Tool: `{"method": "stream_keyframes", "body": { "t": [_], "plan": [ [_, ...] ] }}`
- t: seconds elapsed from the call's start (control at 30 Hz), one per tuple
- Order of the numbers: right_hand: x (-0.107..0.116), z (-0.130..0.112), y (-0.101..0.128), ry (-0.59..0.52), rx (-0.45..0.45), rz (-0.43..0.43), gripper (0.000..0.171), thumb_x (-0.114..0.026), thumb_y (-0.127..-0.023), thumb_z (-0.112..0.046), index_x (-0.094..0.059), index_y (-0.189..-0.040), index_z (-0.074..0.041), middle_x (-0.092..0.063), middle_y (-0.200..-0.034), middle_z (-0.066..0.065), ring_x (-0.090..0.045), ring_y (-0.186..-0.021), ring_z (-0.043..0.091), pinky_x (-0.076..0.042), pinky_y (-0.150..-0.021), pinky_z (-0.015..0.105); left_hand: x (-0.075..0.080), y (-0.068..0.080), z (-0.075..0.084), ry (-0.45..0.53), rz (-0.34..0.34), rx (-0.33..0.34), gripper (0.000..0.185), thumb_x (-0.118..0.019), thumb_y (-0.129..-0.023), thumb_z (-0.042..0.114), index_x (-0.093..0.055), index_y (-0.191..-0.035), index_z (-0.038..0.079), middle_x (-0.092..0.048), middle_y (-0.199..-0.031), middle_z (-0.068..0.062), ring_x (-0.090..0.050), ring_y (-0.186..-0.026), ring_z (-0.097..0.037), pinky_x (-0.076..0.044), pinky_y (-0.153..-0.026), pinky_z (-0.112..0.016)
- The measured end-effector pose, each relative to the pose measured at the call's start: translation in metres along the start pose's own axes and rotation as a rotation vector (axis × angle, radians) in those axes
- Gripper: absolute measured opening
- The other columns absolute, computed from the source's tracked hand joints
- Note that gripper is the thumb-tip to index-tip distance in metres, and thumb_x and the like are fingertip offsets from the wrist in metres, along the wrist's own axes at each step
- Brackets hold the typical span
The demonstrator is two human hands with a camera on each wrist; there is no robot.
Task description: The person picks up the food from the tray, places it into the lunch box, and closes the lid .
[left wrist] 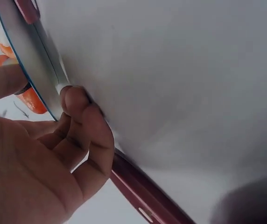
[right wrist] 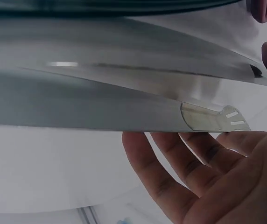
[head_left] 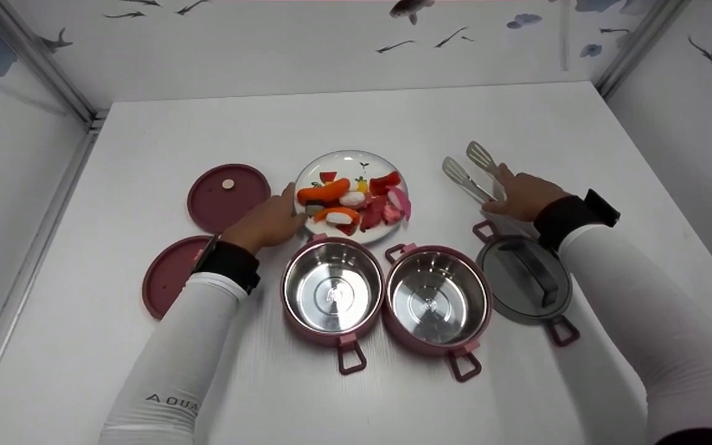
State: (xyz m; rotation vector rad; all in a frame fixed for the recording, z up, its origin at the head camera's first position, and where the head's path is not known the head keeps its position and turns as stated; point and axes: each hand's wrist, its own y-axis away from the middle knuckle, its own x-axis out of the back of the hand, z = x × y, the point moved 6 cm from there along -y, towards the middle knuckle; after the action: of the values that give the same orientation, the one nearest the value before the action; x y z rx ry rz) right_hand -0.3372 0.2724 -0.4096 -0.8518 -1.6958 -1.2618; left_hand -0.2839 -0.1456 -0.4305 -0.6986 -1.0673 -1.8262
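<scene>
My left hand point(head_left: 269, 220) grips the left rim of a white plate point(head_left: 347, 162), thumb over the edge and curled fingers point(left wrist: 98, 128) under it. On the plate lie an orange carrot-shaped piece point(head_left: 325, 193) and several red, white and pink food-like pieces. Over at the right, my right hand point(head_left: 528, 193) holds metal tongs point(head_left: 455, 168) from both sides. In the right wrist view its fingertips point(right wrist: 136, 140) touch one arm of the tongs point(right wrist: 124, 119), with the thumb beside the other arm. The tongs' slotted ends point away from me, and part of their length is hidden.
Two dark red pots, a left one point(head_left: 291, 327) and a right one point(head_left: 402, 334), stand side by side before the plate. A grey lidded pan point(head_left: 510, 281) sits near my right forearm. Two dark red round lids point(head_left: 207, 201) lie at the left, one partly under my left arm.
</scene>
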Motion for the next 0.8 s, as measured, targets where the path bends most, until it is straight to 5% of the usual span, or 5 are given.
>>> {"method": "stream_keyframes", "body": {
  "t": [0.43, 0.8],
  "plan": [
    [0.003, 0.003, -0.002, -0.011, -0.010, 0.026, 0.094, -0.055, -0.098, -0.047, -0.006, -0.156, 0.008, -0.042, -0.136, 0.047, -0.054, -0.115, 0.056, -0.047, -0.093, 0.063, -0.002, -0.005, 0.002, -0.014, -0.086, 0.001, 0.082, -0.032, -0.105, 0.048, 0.017, -0.158, 0.007, -0.007, -0.165, -0.027, -0.012, -0.154, -0.038, -0.016, -0.125, -0.050],
    [0.005, -0.011, -0.003, 0.018, 0.066, 0.117, 0.074, -0.057, -0.099, -0.035, -0.025, -0.150, 0.009, -0.061, -0.107, 0.034, -0.064, -0.086, 0.041, -0.052, -0.072, 0.051, -0.004, 0.000, -0.007, 0.028, -0.121, 0.005, 0.084, -0.034, -0.105, 0.049, 0.018, -0.159, 0.011, -0.001, -0.167, -0.023, -0.004, -0.156, -0.036, -0.012, -0.125, -0.052]
  ]
}}
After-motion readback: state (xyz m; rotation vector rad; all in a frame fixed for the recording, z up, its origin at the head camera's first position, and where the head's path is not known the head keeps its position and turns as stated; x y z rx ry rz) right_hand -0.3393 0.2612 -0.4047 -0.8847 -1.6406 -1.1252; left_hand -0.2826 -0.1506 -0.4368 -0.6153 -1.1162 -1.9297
